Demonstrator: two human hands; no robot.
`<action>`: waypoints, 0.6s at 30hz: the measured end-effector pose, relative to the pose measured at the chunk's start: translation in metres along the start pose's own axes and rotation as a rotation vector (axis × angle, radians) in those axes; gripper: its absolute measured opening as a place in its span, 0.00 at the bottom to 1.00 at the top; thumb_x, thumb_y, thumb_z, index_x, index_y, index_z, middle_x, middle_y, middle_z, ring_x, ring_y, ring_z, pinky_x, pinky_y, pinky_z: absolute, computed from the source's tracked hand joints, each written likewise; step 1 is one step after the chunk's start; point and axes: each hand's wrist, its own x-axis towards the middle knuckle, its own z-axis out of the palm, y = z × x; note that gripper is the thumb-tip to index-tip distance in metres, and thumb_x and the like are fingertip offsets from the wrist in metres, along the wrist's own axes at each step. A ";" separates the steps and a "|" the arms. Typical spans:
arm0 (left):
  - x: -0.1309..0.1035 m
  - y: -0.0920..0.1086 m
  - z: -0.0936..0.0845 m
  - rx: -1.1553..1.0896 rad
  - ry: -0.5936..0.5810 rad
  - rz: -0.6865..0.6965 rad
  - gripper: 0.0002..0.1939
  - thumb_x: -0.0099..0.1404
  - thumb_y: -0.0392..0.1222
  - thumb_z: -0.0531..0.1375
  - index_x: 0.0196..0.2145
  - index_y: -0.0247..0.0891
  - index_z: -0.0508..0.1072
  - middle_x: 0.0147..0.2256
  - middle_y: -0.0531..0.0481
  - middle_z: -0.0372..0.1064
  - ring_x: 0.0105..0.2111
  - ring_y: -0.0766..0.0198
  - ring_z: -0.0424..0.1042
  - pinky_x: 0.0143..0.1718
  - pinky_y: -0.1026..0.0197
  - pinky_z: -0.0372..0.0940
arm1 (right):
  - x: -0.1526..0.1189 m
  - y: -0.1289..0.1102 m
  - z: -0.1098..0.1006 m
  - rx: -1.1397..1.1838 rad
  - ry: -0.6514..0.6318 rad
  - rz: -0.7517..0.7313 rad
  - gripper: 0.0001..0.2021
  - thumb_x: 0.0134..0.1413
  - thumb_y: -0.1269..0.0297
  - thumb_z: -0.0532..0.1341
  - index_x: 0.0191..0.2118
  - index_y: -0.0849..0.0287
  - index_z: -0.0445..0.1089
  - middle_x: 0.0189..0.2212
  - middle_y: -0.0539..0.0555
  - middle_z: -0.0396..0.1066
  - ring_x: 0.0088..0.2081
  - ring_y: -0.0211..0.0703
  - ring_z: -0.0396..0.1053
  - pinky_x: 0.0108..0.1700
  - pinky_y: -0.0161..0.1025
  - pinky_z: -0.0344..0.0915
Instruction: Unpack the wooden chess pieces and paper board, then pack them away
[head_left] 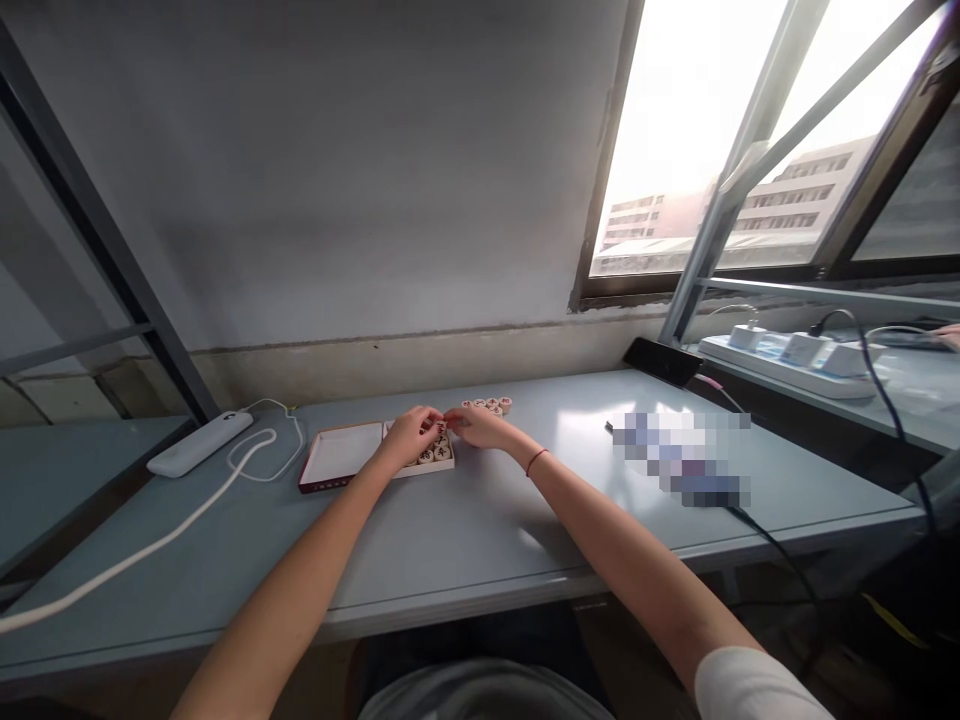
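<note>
Round wooden Chinese chess pieces (pixel 442 453) with painted characters sit in a shallow open box (pixel 427 470) on the desk. My left hand (pixel 415 434) is over the box, its fingers closed and bent down at the pieces, hiding some of them. My right hand (pixel 484 428), a thin red cord at its wrist, reaches in at the box's right edge. Its thumb and finger are pinched together near my left fingertips; what either pinch holds is too small and hidden to make out. Further Chinese chess pieces (pixel 504 405) stand on the desk just behind my right hand.
Left of the box lies its lid (pixel 345 455), white inside. A white power strip (pixel 201 443) with a looping cable (pixel 142 553) is further left. On the right are a blurred-out object (pixel 679 458), a black object (pixel 663 361) and another loaded power strip (pixel 795 365). The desk (pixel 480 540) meets a wall behind.
</note>
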 end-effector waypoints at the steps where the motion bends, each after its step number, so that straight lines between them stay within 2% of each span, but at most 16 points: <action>1: 0.000 0.000 0.000 -0.040 0.027 -0.019 0.11 0.60 0.44 0.54 0.37 0.39 0.71 0.38 0.48 0.71 0.34 0.62 0.72 0.38 0.61 0.67 | -0.002 -0.001 -0.002 0.052 0.001 0.018 0.17 0.49 0.73 0.53 0.44 0.60 0.71 0.36 0.54 0.73 0.28 0.37 0.66 0.31 0.32 0.60; 3: -0.001 0.001 -0.001 -0.146 0.063 -0.064 0.11 0.60 0.46 0.54 0.38 0.39 0.71 0.38 0.48 0.71 0.34 0.62 0.72 0.36 0.62 0.67 | -0.005 -0.004 -0.005 0.172 0.001 0.027 0.13 0.51 0.69 0.54 0.42 0.60 0.72 0.33 0.52 0.72 0.24 0.32 0.63 0.27 0.30 0.58; 6: -0.004 0.003 -0.003 -0.296 0.072 -0.123 0.15 0.61 0.49 0.55 0.42 0.40 0.69 0.39 0.49 0.71 0.33 0.62 0.73 0.34 0.62 0.68 | -0.007 -0.007 -0.006 0.345 0.011 0.017 0.12 0.50 0.64 0.56 0.39 0.61 0.72 0.28 0.51 0.70 0.24 0.31 0.62 0.23 0.28 0.55; 10: -0.005 0.005 -0.003 -0.431 0.122 -0.161 0.15 0.60 0.48 0.56 0.43 0.39 0.69 0.43 0.47 0.69 0.37 0.61 0.73 0.36 0.61 0.69 | -0.005 -0.005 -0.012 0.481 0.093 0.032 0.12 0.48 0.61 0.58 0.35 0.63 0.72 0.20 0.49 0.63 0.21 0.30 0.57 0.20 0.28 0.52; 13: -0.005 0.007 -0.002 -0.540 0.130 -0.187 0.13 0.61 0.45 0.55 0.43 0.39 0.68 0.45 0.46 0.68 0.38 0.61 0.73 0.36 0.62 0.69 | -0.005 0.011 -0.029 0.524 0.251 0.105 0.13 0.48 0.59 0.58 0.33 0.65 0.72 0.17 0.48 0.60 0.19 0.29 0.53 0.19 0.28 0.49; 15: -0.005 0.007 -0.002 -0.536 0.137 -0.203 0.13 0.61 0.43 0.55 0.42 0.39 0.68 0.45 0.45 0.68 0.39 0.61 0.73 0.33 0.63 0.69 | -0.010 0.030 -0.044 0.492 0.379 0.195 0.12 0.48 0.61 0.57 0.29 0.66 0.71 0.18 0.49 0.61 0.18 0.29 0.51 0.18 0.28 0.48; 18: -0.007 0.006 -0.005 -0.451 0.178 -0.254 0.14 0.58 0.41 0.56 0.42 0.39 0.70 0.45 0.45 0.68 0.39 0.60 0.71 0.27 0.65 0.67 | -0.022 0.058 -0.064 0.402 0.377 0.375 0.09 0.45 0.65 0.58 0.23 0.66 0.68 0.21 0.52 0.65 0.18 0.28 0.51 0.18 0.28 0.48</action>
